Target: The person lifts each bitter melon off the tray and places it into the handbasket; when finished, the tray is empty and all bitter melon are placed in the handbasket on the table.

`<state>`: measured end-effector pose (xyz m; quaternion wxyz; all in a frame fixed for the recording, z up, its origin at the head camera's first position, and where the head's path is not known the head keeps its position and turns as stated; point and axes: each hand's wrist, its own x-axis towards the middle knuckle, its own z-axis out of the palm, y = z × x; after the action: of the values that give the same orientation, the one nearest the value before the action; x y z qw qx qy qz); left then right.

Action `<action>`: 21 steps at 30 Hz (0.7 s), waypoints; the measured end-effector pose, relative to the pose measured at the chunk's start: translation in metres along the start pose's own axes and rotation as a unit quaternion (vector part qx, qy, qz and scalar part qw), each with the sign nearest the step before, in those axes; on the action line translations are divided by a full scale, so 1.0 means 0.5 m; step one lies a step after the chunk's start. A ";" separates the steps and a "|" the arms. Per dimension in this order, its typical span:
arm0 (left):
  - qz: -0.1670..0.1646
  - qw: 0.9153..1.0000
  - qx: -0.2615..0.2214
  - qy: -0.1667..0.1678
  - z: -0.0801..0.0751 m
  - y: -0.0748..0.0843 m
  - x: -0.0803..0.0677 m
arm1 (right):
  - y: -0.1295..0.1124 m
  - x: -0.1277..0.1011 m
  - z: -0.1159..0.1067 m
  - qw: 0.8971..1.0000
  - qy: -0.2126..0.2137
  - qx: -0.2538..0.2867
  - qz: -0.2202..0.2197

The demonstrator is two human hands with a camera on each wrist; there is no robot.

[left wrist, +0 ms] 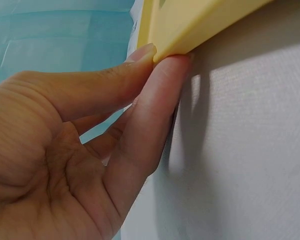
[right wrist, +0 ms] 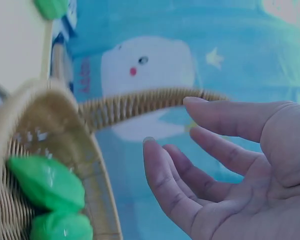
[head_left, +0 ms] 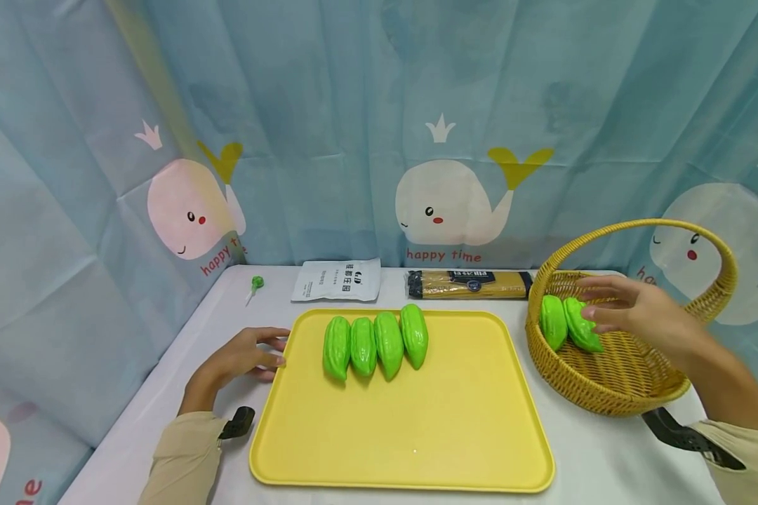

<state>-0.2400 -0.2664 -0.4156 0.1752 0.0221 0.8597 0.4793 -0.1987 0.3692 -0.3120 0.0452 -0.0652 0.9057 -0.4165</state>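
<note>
Yellow and flat, with a low raised rim, the rectangular tray (head_left: 417,421) lies before you on the white cloth-covered worktop (head_left: 584,463); your left hand (head_left: 246,358) pinches its left edge lightly between thumb and finger, probably to keep it from sliding. Your right hand (head_left: 641,315) hangs over the round golden wicker basket (head_left: 613,403), thumb and fingers loosely spread and well parted, holding nothing; it probably comes in below the arched handle because that leaves a way to the contents. Glossy green, ridged, tapering model gourds (head_left: 388,344) number six: four side by side near the tray's far edge, their narrow ends towards you, a row that likely saves room and eases counting, and two in the basket, at its left, where the wall would stop them rolling. Behind the tray lie one silvery-white printed packet (head_left: 336,280) and one long clear packet of yellow pasta (head_left: 470,285); one green lollipop-like item (head_left: 257,282) lies at far left, all three seemingly set aside to leave the tray free.
</note>
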 end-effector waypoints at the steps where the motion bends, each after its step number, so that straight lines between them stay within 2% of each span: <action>1: 0.000 1.000 -0.001 0.000 0.000 0.000 0.000 | -0.005 -0.004 0.006 1.000 0.002 0.008 -0.006; 6: 0.003 1.000 -0.002 -0.002 -0.001 -0.002 0.001 | -0.028 -0.014 0.044 0.999 -0.001 0.031 -0.034; 11: 0.007 1.000 -0.003 -0.002 -0.001 -0.005 0.002 | -0.050 -0.007 0.094 0.996 -0.027 0.058 -0.060; 17: 0.021 1.000 -0.004 -0.007 -0.002 -0.004 0.001 | -0.066 0.018 0.150 0.989 -0.068 0.099 -0.081; 21: 0.021 1.000 -0.001 -0.005 -0.002 -0.003 0.000 | -0.071 0.047 0.189 0.985 -0.091 0.128 -0.073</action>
<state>-0.2400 -0.2681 -0.4163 0.1694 0.0419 0.8577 0.4837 -0.2059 0.2718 -0.3472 0.1048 -0.1620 0.8301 -0.5232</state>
